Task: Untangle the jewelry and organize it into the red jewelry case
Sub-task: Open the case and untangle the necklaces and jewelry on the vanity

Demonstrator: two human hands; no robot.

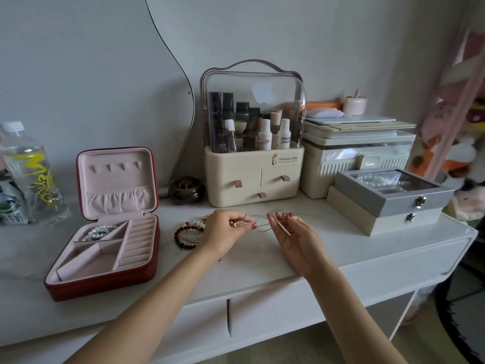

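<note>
A: Entry, chain. You hold a thin silver chain (pixel 265 224) above the white desk top (pixel 262 256), strung between your two hands, in front of the cream cosmetics organizer (pixel 253 174).

B: Grip state?

A: Your left hand (pixel 225 229) has thumb and forefinger pinched together on one end of the chain, where a small gold-coloured piece shows. Your right hand (pixel 299 240) is palm up, fingertips closed on the other end; a loop of chain hangs between them. Whether knots remain in the loop I cannot tell; the links are too fine.

B: Other jewelry?

A: Just left of your left hand, on the desk top, lie a dark red bead bracelet (pixel 186 236) and pale bead bracelets (pixel 195 229), touching one another in a small heap. Something gold sits behind them, partly hidden by your hand.

B: The case?

A: The red jewelry case (pixel 105 279) stands open at the left of the desk, well apart from the hands, lid upright, pink lining. A pearl strand (pixel 98 231) lies in the rear left compartment. The front compartments and ring rolls look bare.

B: Surroundings?

A: A plastic water bottle (pixel 29 174) left of the case; a small dark round pot (pixel 186 189) beside the organizer; a grey glass-lidded box (pixel 391 193) stacked on a beige box (pixel 367 219) at the right.
</note>
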